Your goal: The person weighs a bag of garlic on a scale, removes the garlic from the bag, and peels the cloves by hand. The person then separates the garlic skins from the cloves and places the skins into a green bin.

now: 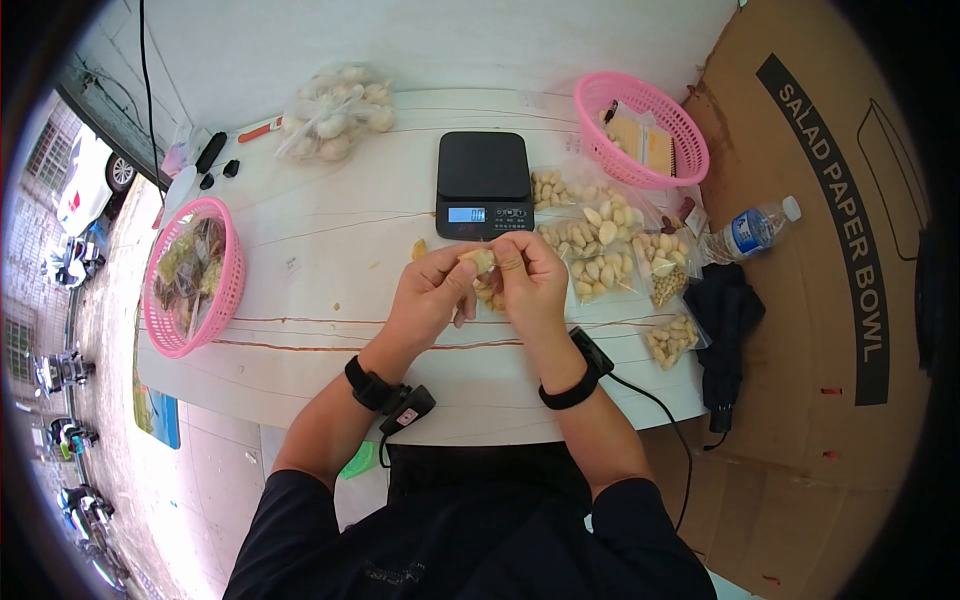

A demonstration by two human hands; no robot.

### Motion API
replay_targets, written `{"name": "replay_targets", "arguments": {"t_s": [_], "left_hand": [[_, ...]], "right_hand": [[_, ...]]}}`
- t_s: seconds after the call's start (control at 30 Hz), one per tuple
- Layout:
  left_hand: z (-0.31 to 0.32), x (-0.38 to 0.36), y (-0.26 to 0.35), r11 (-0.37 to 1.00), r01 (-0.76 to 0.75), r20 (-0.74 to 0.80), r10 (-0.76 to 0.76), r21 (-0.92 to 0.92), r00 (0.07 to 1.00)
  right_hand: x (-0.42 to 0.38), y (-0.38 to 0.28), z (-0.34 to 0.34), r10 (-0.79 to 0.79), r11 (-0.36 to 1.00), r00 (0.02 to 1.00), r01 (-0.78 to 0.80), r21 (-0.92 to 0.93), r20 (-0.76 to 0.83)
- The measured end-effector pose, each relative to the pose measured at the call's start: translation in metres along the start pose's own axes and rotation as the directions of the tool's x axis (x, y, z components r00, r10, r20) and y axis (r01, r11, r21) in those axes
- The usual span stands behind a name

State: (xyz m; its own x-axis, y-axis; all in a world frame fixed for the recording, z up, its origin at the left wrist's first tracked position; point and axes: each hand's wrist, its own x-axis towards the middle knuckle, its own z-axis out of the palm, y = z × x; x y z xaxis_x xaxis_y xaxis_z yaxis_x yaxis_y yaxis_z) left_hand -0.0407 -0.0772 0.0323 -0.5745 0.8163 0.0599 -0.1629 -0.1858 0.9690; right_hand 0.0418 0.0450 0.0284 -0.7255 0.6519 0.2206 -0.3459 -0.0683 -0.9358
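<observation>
In front of the black kitchen scale [483,168], my two hands meet over the table. My left hand [432,292] is closed, pinching a pale garlic clove [479,261] between thumb and fingers. The fingertips of my right hand [530,283] are pressed on the same clove from the other side. Below the clove, more yellowish pieces [489,294] show between the hands, partly hidden. A scrap of garlic skin [419,249] lies by my left fingers. Clear bags of peeled garlic cloves [600,272] lie just right of my right hand. The scale's display is lit.
A bag of whole garlic bulbs [335,115] and an orange-handled tool [261,130] lie at the back. Pink baskets stand left [232,275] and back right [690,150]. A water bottle [750,232], a dark folded umbrella [725,330] and a large cardboard box [800,300] line the right side.
</observation>
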Motion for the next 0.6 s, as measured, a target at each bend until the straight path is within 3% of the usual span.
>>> {"name": "replay_targets", "arguments": {"t_s": [0.2,0.6], "left_hand": [[-0.004,0.002,-0.001,0.994,0.027,0.006,-0.026,-0.104,1.0],[-0.011,0.002,0.002,0.997,-0.018,0.015,0.019,-0.075,1.0]], "right_hand": [[0.004,0.001,-0.006,0.047,0.998,0.998,-0.048,0.039,0.043],[0.005,-0.003,-0.011,0.127,0.992,0.992,-0.128,-0.007,-0.025]]}}
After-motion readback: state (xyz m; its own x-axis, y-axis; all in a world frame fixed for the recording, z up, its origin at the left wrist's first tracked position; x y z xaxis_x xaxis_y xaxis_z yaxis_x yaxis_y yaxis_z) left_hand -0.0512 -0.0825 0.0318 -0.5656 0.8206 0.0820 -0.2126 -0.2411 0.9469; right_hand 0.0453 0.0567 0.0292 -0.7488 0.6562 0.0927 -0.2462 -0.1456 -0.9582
